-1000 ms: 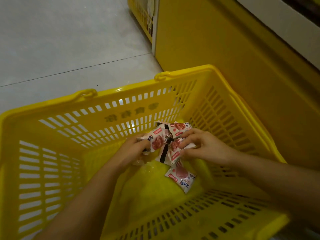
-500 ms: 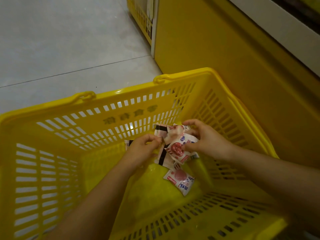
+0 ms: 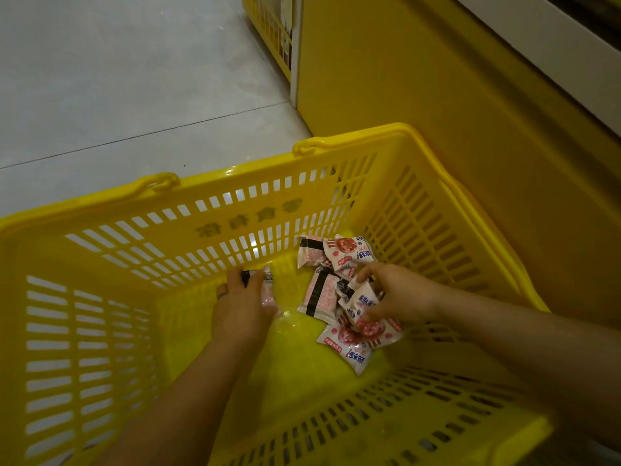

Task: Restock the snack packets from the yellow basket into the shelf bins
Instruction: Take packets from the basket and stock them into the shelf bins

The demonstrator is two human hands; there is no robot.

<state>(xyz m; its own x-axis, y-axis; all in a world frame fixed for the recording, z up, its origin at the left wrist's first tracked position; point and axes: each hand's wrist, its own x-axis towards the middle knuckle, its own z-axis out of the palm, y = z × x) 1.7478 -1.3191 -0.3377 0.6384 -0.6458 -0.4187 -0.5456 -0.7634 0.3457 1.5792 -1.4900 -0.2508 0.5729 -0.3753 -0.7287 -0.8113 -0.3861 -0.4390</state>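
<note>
The yellow basket (image 3: 208, 210) stands on the floor below me, with both my arms reaching into it. Several small white and pink snack packets (image 3: 336, 257) lie on its bottom toward the right wall. My left hand (image 3: 240, 309) is down on the basket floor at the middle, holding a packet (image 3: 268, 295) that shows past its fingers. My right hand (image 3: 400, 294) pinches a packet (image 3: 364, 299) in the pile, above another packet (image 3: 349, 348) lying flat.
A yellow shelf base (image 3: 437, 95) rises right behind the basket on the right, with a white shelf edge (image 3: 554, 52) above it. Grey tiled floor (image 3: 117, 79) spreads to the left. Another yellow wire rack (image 3: 268, 25) stands at the far top.
My hands have come apart. The left hand moved left and down to the basket floor with one packet. The right hand dropped lower into the pile, and packets it held lie loose.
</note>
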